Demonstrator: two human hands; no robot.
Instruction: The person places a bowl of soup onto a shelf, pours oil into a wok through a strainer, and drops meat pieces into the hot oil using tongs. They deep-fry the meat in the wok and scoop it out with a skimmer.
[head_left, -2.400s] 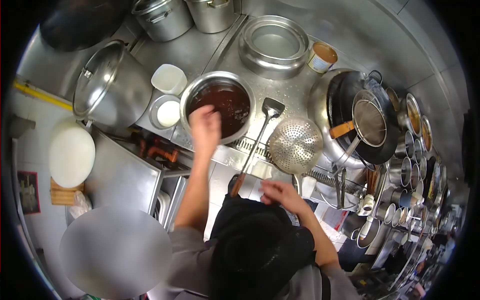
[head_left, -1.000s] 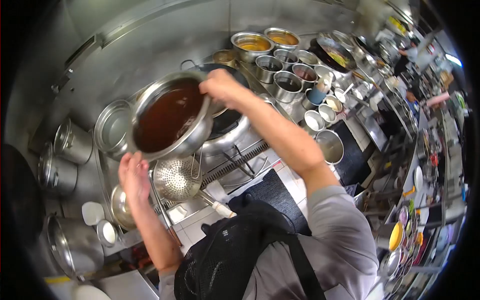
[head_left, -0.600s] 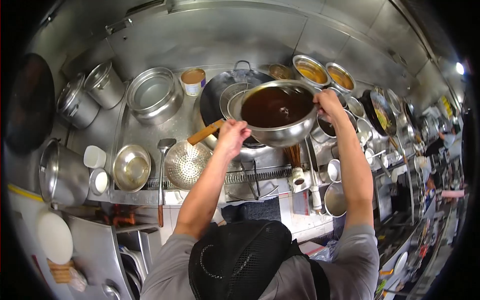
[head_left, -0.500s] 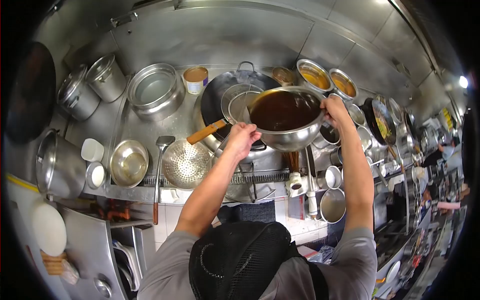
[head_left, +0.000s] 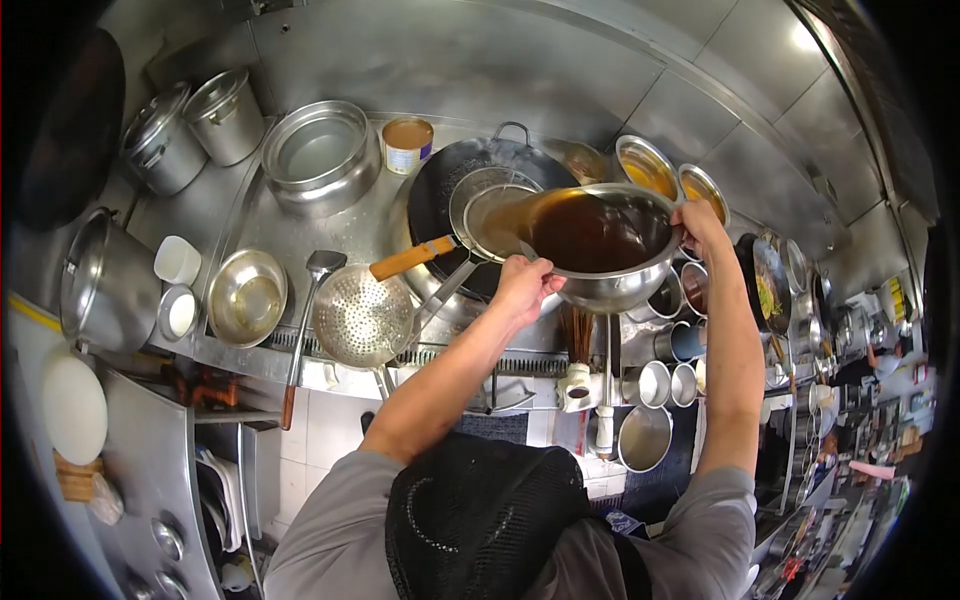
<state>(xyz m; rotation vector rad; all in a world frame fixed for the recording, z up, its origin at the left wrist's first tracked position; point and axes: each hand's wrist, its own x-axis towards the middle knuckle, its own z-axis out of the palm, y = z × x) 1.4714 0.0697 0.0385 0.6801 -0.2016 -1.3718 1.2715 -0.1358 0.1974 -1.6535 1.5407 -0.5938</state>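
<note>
Both my hands grip a steel bowl (head_left: pixel 615 292) of dark brown liquid, tipped to the left. My left hand (head_left: pixel 528 287) pinches its near left rim; my right hand (head_left: pixel 700 226) is closed on its right rim. Under the bowl's left lip, a round mesh strainer (head_left: pixel 470 205) with a wooden handle (head_left: pixel 412 257) rests across a black wok (head_left: pixel 428 205). Brown liquid shows at that lip, over the strainer. The bowl hides part of the strainer and wok.
A perforated ladle (head_left: pixel 362 318) and a spatula (head_left: pixel 300 345) lie left of the wok. Behind are a large water pot (head_left: pixel 318 195) and a tin (head_left: pixel 407 150). Bowls of yellow liquid (head_left: pixel 645 170) stand back right, with a bamboo brush (head_left: pixel 577 335) at the front.
The bowl has tipped further left, and brown liquid now shows at its left lip above the strainer. Both hands keep their hold. The camera view has shifted somewhat.
</note>
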